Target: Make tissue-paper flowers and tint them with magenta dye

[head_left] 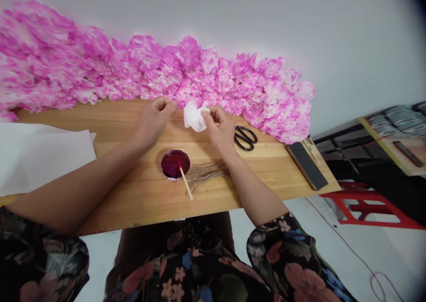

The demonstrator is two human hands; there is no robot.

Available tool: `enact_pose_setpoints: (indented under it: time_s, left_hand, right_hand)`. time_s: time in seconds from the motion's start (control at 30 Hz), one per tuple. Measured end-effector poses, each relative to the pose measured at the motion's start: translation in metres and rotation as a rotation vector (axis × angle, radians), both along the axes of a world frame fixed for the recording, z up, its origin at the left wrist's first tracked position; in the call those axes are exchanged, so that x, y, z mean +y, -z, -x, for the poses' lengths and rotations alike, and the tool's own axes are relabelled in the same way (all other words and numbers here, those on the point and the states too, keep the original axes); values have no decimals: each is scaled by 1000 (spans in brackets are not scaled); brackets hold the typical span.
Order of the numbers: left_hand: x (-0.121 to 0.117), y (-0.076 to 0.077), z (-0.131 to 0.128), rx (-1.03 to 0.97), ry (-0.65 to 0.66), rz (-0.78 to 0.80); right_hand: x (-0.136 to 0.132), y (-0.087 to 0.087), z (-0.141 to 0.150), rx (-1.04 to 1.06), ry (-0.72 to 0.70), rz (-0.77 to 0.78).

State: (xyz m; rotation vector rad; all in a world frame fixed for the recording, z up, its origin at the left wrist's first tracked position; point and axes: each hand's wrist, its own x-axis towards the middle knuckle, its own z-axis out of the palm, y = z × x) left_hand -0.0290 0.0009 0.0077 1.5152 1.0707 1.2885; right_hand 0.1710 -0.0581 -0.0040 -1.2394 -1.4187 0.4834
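A white tissue-paper flower [195,116] is pinched between the thumb and fingers of my right hand [221,127], above the wooden table. To its left, my left hand [156,118] is closed in a pinch, a little apart from the paper; whatever its fingertips may hold is too small to make out. Below the hands stands a round dish of dark magenta liquid [170,160], with a pale wooden stick [185,184] leaning in it. A bundle of thin brown stems [208,172] lies beside the dish, partly behind my right forearm.
Many pink and white paper flowers [140,71] are heaped along the wall. Black-handled scissors [245,138] and a phone [306,165] lie to the right. White paper sheets [43,155] cover the table's left. A red stool [369,206] stands on the floor near a cable.
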Motion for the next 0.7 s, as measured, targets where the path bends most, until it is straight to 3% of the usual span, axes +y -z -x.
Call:
enact_pose_setpoints:
  time_s: [0.17, 0.33, 0.47, 0.7]
  left_hand:
    - [-15, -14, 2, 103, 171, -34]
    - [-28, -31, 2, 302, 362, 78]
    - [-33, -34, -2, 378, 347, 141]
    - [-26, -19, -8, 172, 236, 151]
  right_hand:
    - [1, 1, 0, 27, 45, -13]
    - [0, 0, 1, 47, 64, -49]
    - [-1, -1, 3, 35, 53, -38]
    - [0, 0, 4, 83, 42, -32]
